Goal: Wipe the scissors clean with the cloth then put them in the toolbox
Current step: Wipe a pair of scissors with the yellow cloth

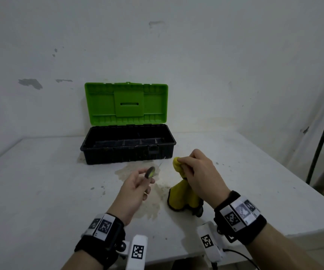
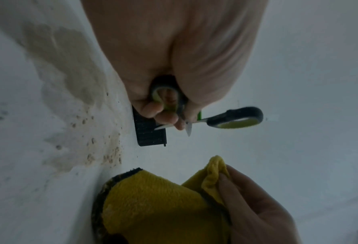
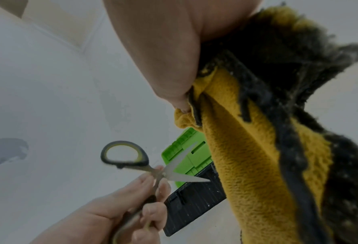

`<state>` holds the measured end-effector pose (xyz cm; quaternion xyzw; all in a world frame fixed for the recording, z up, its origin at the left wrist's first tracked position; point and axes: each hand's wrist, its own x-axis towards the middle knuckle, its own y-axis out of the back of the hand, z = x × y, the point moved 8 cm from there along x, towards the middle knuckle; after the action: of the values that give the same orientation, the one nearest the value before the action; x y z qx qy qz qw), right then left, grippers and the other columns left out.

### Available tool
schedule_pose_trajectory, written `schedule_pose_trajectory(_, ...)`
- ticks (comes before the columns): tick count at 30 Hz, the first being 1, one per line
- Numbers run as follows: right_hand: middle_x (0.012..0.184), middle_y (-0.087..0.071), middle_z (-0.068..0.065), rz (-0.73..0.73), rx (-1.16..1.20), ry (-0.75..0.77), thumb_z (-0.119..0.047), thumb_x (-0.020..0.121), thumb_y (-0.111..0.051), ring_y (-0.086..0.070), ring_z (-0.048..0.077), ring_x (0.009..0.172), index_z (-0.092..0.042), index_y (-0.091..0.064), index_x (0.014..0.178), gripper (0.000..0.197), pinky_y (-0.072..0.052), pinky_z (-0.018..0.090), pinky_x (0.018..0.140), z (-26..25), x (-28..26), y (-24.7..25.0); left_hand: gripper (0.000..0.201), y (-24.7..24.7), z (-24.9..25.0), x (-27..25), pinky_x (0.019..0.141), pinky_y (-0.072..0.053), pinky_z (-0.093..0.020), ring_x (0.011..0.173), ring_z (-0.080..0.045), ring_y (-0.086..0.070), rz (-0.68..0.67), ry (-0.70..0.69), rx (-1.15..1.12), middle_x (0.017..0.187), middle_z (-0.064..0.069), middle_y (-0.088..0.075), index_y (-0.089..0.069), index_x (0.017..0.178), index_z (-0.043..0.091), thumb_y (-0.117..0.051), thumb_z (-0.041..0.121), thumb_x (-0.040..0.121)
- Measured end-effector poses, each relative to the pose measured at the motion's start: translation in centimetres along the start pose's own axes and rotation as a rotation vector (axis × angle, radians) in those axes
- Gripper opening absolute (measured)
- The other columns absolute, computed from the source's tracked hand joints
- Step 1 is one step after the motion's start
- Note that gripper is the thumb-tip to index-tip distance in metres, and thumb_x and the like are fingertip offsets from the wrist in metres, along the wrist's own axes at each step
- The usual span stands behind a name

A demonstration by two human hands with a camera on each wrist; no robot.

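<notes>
At frame centre: toolbox [image 1: 128,147], green lid up, black base holding only dividers. Below it, left hand [image 1: 132,189] gripping scissors [image 3: 153,173], blades apart; right hand [image 1: 200,172] bunching yellow cloth [image 1: 182,193] above table [image 1: 40,191].

Bare forearms, no sleeves. Each wrist wears a broad black strap: the left strap [image 1: 106,242] and the right strap [image 1: 241,219] both carry white blocks printed with black square-code markers. A white marker-tagged camera unit [image 1: 136,252] juts inward from each, and a thin black cable [image 1: 241,256] trails off the right one.
</notes>
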<state>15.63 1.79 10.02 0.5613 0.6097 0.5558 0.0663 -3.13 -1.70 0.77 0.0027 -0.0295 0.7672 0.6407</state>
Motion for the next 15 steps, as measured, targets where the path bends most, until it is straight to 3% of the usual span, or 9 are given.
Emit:
schedule_pose_trajectory(2, 0.089, -0.051, -0.003, 0.000, 0.035, -0.003, -0.023, 0.097, -0.056, -0.054, 0.014, 0.076, -0.021, -0.072, 0.105, 0.018, -0.049, 0.025, 0.067, 0.1, -0.1, 0.3, 0.024, 0.7, -0.1, 0.1, 0.068, -0.047, -0.027, 0.072, -0.010, -0.058, 0.060, -0.031, 0.062, 0.090, 0.001, -0.073, -0.053, 0.116, 0.030, -0.062, 0.017, 0.097)
schedule_pose_trajectory(4, 0.092, -0.057, -0.004, 0.005, 0.043, -0.006, -0.020, 0.095, -0.058, -0.054, 0.010, 0.081, -0.022, -0.070, 0.107, 0.017, -0.039, 0.010, 0.069, 0.1, 0.1, 1.0, 0.031, 1.2, -0.2, 0.2, 0.073, -0.050, -0.026, 0.077, -0.012, -0.063, 0.091, -0.023, 0.064, 0.089, 0.001, -0.075, -0.052, 0.115, 0.029, -0.070, 0.020, 0.092)
schedule_pose_trajectory(6, 0.096, -0.063, -0.004, -0.007, 0.048, -0.018, -0.020, 0.093, -0.059, -0.056, 0.011, 0.085, -0.022, -0.068, 0.107, 0.016, -0.039, 0.013, 0.073, 0.2, 0.3, 1.5, 0.027, 1.2, -0.3, 0.3, 0.074, -0.051, -0.022, 0.081, -0.010, -0.066, 0.069, -0.004, 0.107, 0.092, 0.001, -0.076, -0.061, 0.114, 0.027, -0.073, 0.021, 0.090)
schedule_pose_trajectory(8, 0.097, -0.065, -0.004, -0.046, 0.046, -0.015, -0.022, 0.093, -0.059, -0.057, 0.012, 0.087, -0.022, -0.066, 0.105, 0.014, -0.042, 0.020, 0.076, 0.1, 0.2, 1.3, 0.015, 0.9, -0.5, 0.4, 0.067, -0.051, -0.019, 0.074, -0.009, -0.065, 0.035, 0.007, 0.128, 0.089, -0.001, -0.076, -0.071, 0.107, 0.020, -0.070, 0.017, 0.092)
schedule_pose_trajectory(12, 0.097, -0.064, -0.004, -0.104, 0.025, 0.026, -0.024, 0.093, -0.058, -0.057, 0.011, 0.087, -0.024, -0.064, 0.104, 0.013, -0.043, 0.022, 0.076, -0.7, -0.7, -0.5, 0.008, -0.1, -0.8, 0.6, 0.062, -0.056, -0.025, 0.066, -0.016, -0.068, -0.018, 0.050, 0.012, 0.079, -0.007, -0.073, -0.073, 0.098, 0.009, -0.067, 0.007, 0.093)
schedule_pose_trajectory(15, 0.096, -0.062, -0.003, -0.117, 0.054, 0.077, -0.023, 0.092, -0.060, -0.058, 0.013, 0.084, -0.021, -0.066, 0.102, 0.012, -0.049, 0.028, 0.076, -1.8, -1.5, -1.9, 0.008, -0.6, -0.4, 0.7, 0.056, -0.051, -0.024, 0.055, -0.012, -0.058, -0.009, 0.010, 0.038, 0.067, -0.001, -0.068, -0.075, 0.097, 0.011, -0.069, 0.009, 0.092)
